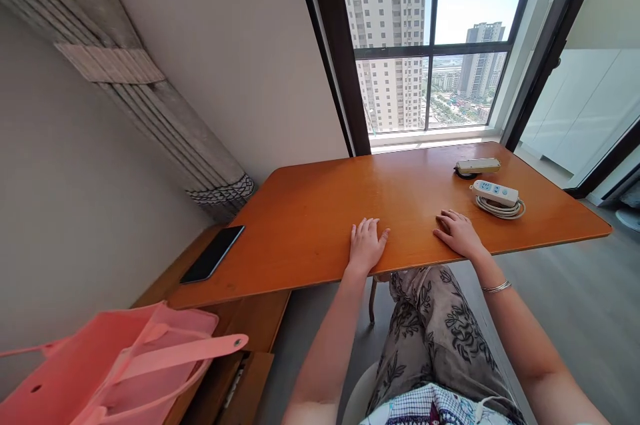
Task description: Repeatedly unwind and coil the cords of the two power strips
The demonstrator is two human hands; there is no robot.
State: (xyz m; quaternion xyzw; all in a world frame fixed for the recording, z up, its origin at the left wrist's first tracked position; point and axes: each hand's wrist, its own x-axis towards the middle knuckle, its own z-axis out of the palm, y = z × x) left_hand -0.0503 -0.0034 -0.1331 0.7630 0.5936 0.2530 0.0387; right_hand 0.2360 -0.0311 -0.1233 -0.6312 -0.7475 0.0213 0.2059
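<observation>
My left hand (367, 245) lies palm down near the front edge of the orange-brown wooden table (305, 218), thumb out to the side and holding nothing. Farther right, my right hand (459, 233) also rests on the tabletop, its fingers stretched out and nothing in it. Closest to that hand is a white power strip (495, 192) with its pale cord (503, 210) coiled beside it. Behind it lies a second, cream-coloured power strip (479, 165) with a black part at its left end.
A black tablet-like slab (213, 254) lies at the table's left end. Below it, a pink bag (100, 358) with a strap stands by a wooden cabinet (260, 378). A gathered grey curtain (185, 138) hangs at left. Beyond the table is a window (430, 50).
</observation>
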